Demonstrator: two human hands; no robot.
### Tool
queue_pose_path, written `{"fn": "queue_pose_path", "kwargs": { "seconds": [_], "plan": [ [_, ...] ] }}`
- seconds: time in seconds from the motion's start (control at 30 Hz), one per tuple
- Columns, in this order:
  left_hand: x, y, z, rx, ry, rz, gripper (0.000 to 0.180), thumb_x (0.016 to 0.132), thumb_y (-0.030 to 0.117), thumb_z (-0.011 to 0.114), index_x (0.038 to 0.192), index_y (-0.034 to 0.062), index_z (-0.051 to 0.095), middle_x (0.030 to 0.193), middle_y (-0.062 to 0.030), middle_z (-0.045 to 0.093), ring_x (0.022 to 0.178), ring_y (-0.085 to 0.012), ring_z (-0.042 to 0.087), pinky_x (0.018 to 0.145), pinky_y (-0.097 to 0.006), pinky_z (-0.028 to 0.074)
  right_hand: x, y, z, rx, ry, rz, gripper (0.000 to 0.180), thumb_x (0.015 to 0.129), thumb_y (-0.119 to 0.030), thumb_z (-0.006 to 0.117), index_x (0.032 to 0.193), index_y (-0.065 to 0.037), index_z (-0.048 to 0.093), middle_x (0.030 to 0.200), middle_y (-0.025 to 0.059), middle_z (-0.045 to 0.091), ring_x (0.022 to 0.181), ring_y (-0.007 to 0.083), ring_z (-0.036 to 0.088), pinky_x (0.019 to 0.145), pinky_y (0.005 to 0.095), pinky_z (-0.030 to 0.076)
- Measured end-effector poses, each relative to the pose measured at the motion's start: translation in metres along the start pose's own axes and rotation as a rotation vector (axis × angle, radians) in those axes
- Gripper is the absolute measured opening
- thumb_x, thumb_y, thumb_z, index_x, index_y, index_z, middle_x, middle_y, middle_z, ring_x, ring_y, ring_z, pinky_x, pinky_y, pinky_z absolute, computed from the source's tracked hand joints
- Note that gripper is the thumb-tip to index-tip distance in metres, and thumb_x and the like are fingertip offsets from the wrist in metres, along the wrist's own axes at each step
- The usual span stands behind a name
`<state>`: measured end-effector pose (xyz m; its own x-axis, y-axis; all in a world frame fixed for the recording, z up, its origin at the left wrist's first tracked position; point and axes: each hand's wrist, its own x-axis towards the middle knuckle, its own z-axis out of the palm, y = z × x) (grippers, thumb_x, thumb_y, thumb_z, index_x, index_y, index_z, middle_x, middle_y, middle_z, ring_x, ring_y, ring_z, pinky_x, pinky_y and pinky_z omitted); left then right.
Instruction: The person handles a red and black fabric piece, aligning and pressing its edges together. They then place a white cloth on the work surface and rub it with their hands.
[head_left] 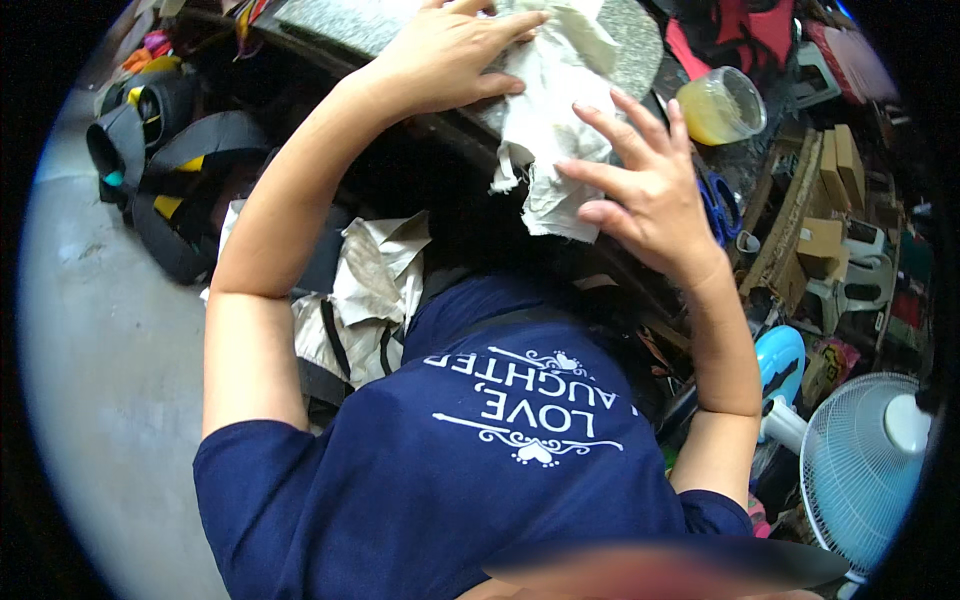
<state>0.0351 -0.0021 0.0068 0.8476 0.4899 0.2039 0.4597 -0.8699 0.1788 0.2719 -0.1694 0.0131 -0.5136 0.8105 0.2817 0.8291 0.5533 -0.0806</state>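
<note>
An off-white piece of cloth (560,110) with ragged, frayed edges lies over the speckled grey stone slab (635,45), its lower end hanging past the near edge. My left hand (445,55) rests at the cloth's left side, fingers stretched out and thumb apart; the tips of some fingers are cut off by the top of the picture. On the cloth's right side, my right hand (650,190) has its fingers spread, with fingertips over or against the fabric; whether they press on it I cannot tell. Neither hand is closed around anything.
Right of the slab lies a clear tub (720,105) of yellowish stuff, with blue-handled scissors (720,205) nearer me. Small cardboard boxes (822,245) and a fan (865,470) are farther right. Black straps (215,140) pile up at left, and more pale cloth (375,275) lies beside my lap.
</note>
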Motion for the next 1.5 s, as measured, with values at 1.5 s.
{"fn": "queue_pose_path", "kwargs": {
  "seconds": [1.5],
  "plan": [
    [0.001, -0.002, 0.000, -0.047, 0.043, -0.115, 0.067, 0.085, 0.037, 0.073, 0.140, 0.0056, 0.052, 0.128, -0.0300, 0.057, 0.125, -0.0459, 0.050, 0.108, -0.052, 0.039, 0.036, -0.030, 0.031, -0.155, -0.016, 0.081, 0.065, 0.092, -0.070, 0.044, 0.135, -0.024, 0.063, 0.154, 0.0094, 0.043, 0.150, 0.0337, 0.024, 0.119, 0.0638, 0.004]
  ]
}}
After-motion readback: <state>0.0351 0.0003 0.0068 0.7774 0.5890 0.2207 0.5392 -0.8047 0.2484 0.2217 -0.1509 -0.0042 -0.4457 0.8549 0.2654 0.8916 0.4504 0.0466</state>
